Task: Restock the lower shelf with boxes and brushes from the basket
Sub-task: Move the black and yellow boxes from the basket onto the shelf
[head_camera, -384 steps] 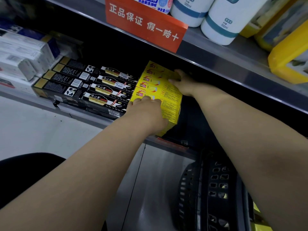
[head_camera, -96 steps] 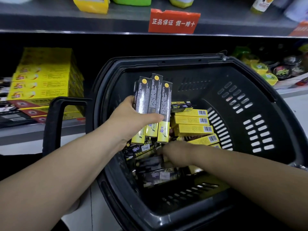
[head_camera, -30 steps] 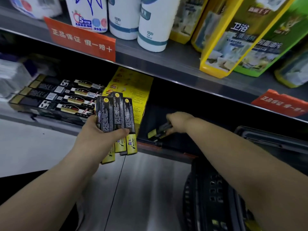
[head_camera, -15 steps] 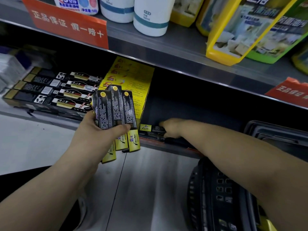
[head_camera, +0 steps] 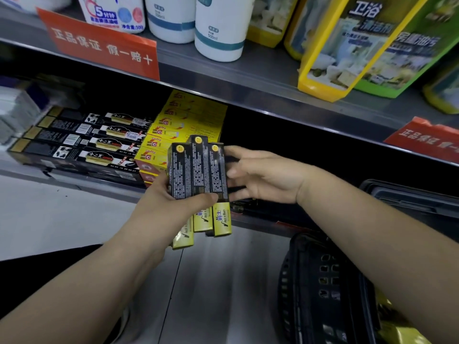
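Note:
My left hand (head_camera: pixel 171 207) grips three long black-and-yellow boxes (head_camera: pixel 198 175), held upright in a fan in front of the lower shelf (head_camera: pixel 260 219). My right hand (head_camera: pixel 263 177) is beside them on the right, fingers spread and touching the rightmost box's edge. A stack of yellow boxes (head_camera: pixel 191 120) sits on the shelf behind the fan, with rows of flat black boxes (head_camera: pixel 82 140) to its left. One black box (head_camera: pixel 242 207) lies on the shelf under my right hand. The black basket (head_camera: pixel 330 289) stands at the lower right.
The upper shelf (head_camera: pixel 248 78) carries white bottles (head_camera: pixel 218 28) and yellow and green refill packs (head_camera: pixel 352 45), with red price signs (head_camera: pixel 104 45) hanging from its edge. Dark free space on the lower shelf lies right of the yellow stack. Grey floor below.
My right hand let go of the box it laid on the shelf and moved left and up to the boxes in my left hand. The left hand raised the fan slightly.

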`<state>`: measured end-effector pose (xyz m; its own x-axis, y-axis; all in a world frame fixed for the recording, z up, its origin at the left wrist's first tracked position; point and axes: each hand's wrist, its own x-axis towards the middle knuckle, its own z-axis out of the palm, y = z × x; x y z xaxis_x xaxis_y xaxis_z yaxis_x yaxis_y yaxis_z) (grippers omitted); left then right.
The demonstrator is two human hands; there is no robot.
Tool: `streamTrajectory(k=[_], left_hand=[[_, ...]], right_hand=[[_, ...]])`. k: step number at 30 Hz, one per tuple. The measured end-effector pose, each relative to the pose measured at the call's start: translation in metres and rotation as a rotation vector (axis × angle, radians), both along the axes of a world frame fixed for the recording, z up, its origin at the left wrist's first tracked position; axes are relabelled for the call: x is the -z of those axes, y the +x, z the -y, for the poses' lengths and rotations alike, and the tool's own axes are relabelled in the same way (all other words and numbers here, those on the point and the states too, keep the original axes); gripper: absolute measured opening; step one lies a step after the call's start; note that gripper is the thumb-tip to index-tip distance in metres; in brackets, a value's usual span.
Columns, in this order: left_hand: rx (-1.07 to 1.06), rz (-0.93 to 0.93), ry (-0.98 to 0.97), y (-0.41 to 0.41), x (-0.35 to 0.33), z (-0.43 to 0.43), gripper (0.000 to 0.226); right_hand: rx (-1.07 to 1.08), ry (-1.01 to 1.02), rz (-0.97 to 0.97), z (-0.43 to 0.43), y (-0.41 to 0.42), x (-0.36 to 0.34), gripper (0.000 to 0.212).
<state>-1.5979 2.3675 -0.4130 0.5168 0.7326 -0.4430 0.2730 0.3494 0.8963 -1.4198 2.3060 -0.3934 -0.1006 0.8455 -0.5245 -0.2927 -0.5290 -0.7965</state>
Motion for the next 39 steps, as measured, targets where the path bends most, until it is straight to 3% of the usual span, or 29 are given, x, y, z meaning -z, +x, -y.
streamTrajectory(k=[2, 6, 9, 14, 18, 22, 31, 35, 39], left_hand=[[0.039, 0.013, -0.03, 0.001, 0.0, 0.004, 0.044], [-0.031, -0.013, 0.01, 0.001, 0.0, 0.007, 0.041], [-0.171, -0.03, 0.069, -0.002, 0.001, 0.0, 0.04], [-0.195, -0.033, 0.107, -0.005, 0.003, -0.004, 0.043], [-0.183, -0.043, 0.103, -0.005, 0.004, -0.004, 0.041], [-0.193, -0.055, 0.119, -0.007, 0.005, -0.007, 0.04], [-0.186, -0.061, 0.111, -0.008, 0.008, -0.009, 0.033], [-0.185, -0.064, 0.115, -0.007, 0.008, -0.008, 0.034], [-0.183, -0.06, 0.123, -0.008, 0.007, -0.008, 0.035]], right_hand=[[0.033, 0.0, 0.144, 0.008, -0.004, 0.0, 0.073], [0.064, -0.085, 0.3, 0.017, 0.014, 0.0, 0.046], [0.272, -0.22, 0.551, 0.018, 0.042, 0.01, 0.031], [0.341, -0.351, 0.891, 0.004, 0.078, 0.038, 0.03], [0.296, -0.457, 1.004, -0.02, 0.09, 0.07, 0.041], [0.113, -0.536, 1.02, -0.03, 0.083, 0.107, 0.046], [-0.62, -0.532, 1.193, -0.025, 0.058, 0.126, 0.092], [-0.718, -0.452, 1.299, -0.029, 0.049, 0.132, 0.085], [-0.711, -0.439, 1.274, -0.026, 0.052, 0.133, 0.08]])
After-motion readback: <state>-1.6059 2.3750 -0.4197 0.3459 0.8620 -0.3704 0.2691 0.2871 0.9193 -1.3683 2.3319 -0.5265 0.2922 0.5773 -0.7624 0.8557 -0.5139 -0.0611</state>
